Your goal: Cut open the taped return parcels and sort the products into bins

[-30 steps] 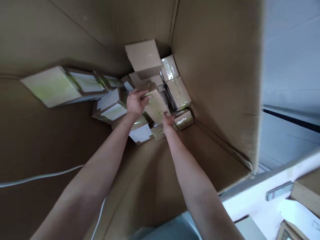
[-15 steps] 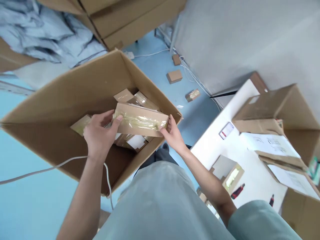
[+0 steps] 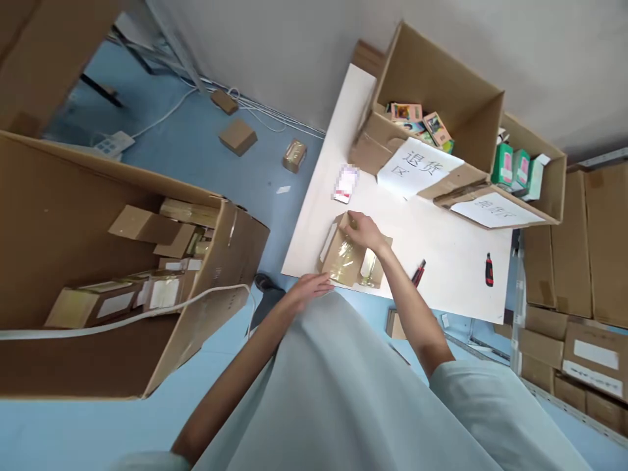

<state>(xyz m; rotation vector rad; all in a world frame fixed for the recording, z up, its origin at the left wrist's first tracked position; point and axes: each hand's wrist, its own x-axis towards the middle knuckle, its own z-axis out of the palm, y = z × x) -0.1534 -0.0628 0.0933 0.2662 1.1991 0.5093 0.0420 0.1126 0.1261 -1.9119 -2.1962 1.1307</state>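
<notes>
On the white table [image 3: 426, 242], near its front edge, a brown cardboard box [image 3: 345, 260] bears shiny clear-yellow tape. My right hand [image 3: 363, 232] grips its far end, fingers bent over the edge. My left hand [image 3: 310, 288] is at the near left corner with fingers stretched out, their tips touching or very close to the box. Close against its right side is another taped box [image 3: 373, 267] with a white patch, partly hidden by my right wrist. A red-and-black box cutter [image 3: 418, 272] lies right of my right forearm.
A large open carton [image 3: 206, 261] holding several small boxes stands at left, a white cable [image 3: 206, 296] crossing it. Open cartons with paper signs [image 3: 419, 163] line the table's back. A phone [image 3: 346, 183] and second cutter [image 3: 489, 269] lie there. Small boxes [image 3: 238, 136] dot the floor.
The view has turned right. Both hands have moved from above the large carton, where they held a taped box, to the white table. The left hand's fingers have straightened.
</notes>
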